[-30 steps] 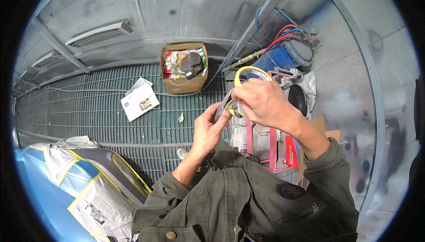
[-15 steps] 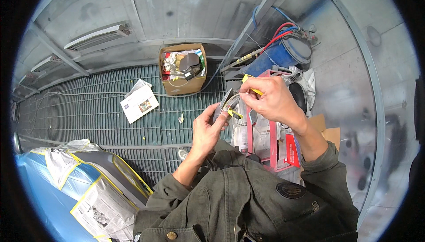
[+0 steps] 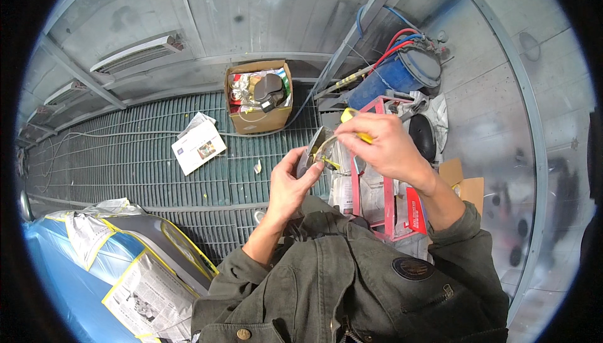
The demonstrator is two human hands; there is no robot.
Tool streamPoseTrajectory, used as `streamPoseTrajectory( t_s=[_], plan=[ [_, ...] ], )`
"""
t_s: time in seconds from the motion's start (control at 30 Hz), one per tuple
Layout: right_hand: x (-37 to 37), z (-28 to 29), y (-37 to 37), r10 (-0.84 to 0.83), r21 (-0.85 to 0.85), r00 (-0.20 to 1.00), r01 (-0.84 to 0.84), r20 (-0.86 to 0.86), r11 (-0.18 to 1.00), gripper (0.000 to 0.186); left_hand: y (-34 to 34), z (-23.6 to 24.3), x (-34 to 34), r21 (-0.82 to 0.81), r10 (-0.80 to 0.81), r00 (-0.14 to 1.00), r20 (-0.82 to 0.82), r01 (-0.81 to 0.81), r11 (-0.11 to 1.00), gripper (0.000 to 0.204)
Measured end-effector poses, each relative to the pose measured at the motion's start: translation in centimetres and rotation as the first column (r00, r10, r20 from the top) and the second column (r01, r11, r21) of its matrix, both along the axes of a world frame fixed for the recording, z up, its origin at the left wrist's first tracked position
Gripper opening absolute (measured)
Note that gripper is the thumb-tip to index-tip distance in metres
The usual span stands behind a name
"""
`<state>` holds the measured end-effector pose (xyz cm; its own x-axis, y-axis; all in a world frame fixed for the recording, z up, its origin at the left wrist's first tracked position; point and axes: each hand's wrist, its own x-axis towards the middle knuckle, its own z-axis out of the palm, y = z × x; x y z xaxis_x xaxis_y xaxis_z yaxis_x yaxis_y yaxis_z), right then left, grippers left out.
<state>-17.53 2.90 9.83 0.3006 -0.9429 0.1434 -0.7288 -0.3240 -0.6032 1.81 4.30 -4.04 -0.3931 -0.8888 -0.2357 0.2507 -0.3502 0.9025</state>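
My left hand [image 3: 287, 185] is closed round a small grey, shell-like part [image 3: 321, 136], thumb on its near side. Bits of yellow tape [image 3: 331, 163] show on the part beside that thumb. A pale, narrow curved strip [image 3: 326, 146] runs from the part up to the fingers of my right hand [image 3: 391, 149]. Those fingers are pinched together, and a yellow piece of tape [image 3: 347, 115] sticks out beyond them. How the strip joins the part is too small to make out.
Beyond my hands stands an open cardboard box [image 3: 259, 123] of rubbish. Papers [image 3: 198, 148] lie on the floor grating [image 3: 135, 173]. A pink-red metal frame [image 3: 389, 208] and a blue drum [image 3: 392, 79] with hoses are at right; a masked, film-covered panel [image 3: 69, 267] is near left.
My right hand has moved slightly nearer the grey part, and its fingers have turned over the strip. The part in my left hand has shifted slightly left.
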Motion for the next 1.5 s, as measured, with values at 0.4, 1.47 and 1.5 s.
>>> streamPoseTrajectory(
  t_s=[0.4, 1.47, 1.5],
  plan=[
    [0.2, -4.6, 2.8, -0.216, 0.194, 0.896, 0.15, 0.388, 0.97, 0.012, -1.6, 1.3, 4.4, 0.174, -0.012, 0.997, -0.078, 0.026, 0.984, 0.041],
    [-1.0, -6.8, 4.6, 0.112, 0.24, 0.986, -0.139, 0.12, 0.961, 0.021, 0.4, 2.0, 1.6, 0.045, -0.093, 0.991, 0.092, 0.089, 0.995, 0.013],
    [-1.0, -7.3, 4.8, 0.11, 0.191, 0.99, -0.126, 0.09, 0.973, 0.02, 0.5, 2.0, 1.5, 0.019, -0.058, 0.991, 0.118, 0.056, 0.998, 0.013]
  ],
)
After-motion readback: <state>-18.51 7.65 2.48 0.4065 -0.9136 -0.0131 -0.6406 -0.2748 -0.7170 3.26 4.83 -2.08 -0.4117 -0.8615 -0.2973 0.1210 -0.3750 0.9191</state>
